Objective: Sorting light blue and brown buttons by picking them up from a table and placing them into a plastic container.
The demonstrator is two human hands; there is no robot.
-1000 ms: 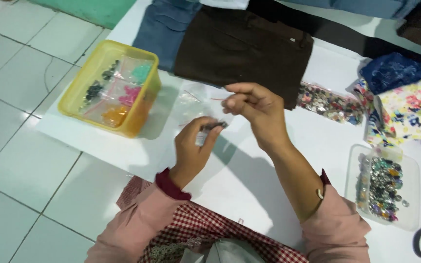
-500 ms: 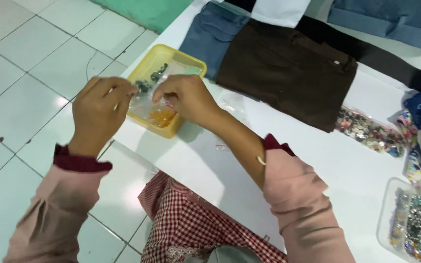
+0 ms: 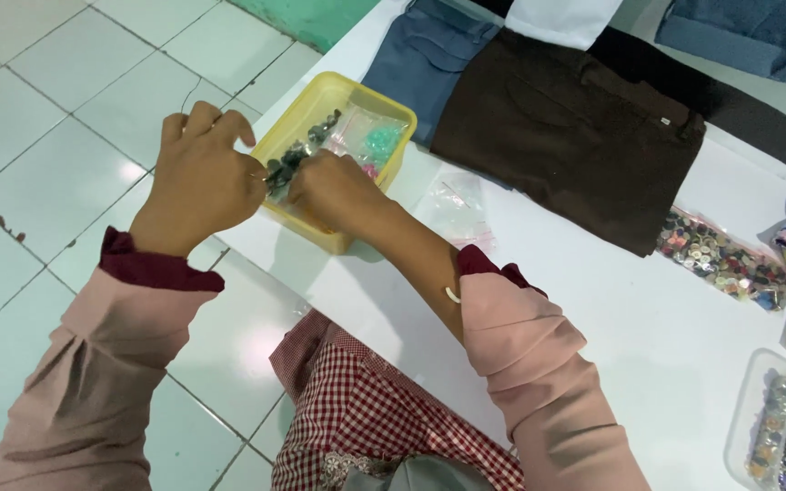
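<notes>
Head view shows a small clear bag of dark buttons (image 3: 282,166) pinched between both hands just over the near edge of the yellow plastic tub (image 3: 338,238) at the white bench's (image 3: 648,327) corner. Left hand (image 3: 200,177) and right hand (image 3: 331,189) each have their grip clamped on the bag; keeping it level above the tub should catch spills. Beyond lie folded brown trousers (image 3: 575,136), soft and matte, and glossy loose buttons (image 3: 720,259).

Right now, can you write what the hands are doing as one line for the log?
left hand: pinching small bag of dark buttons | right hand: on same bag | place: over yellow tub at white table edge
</notes>
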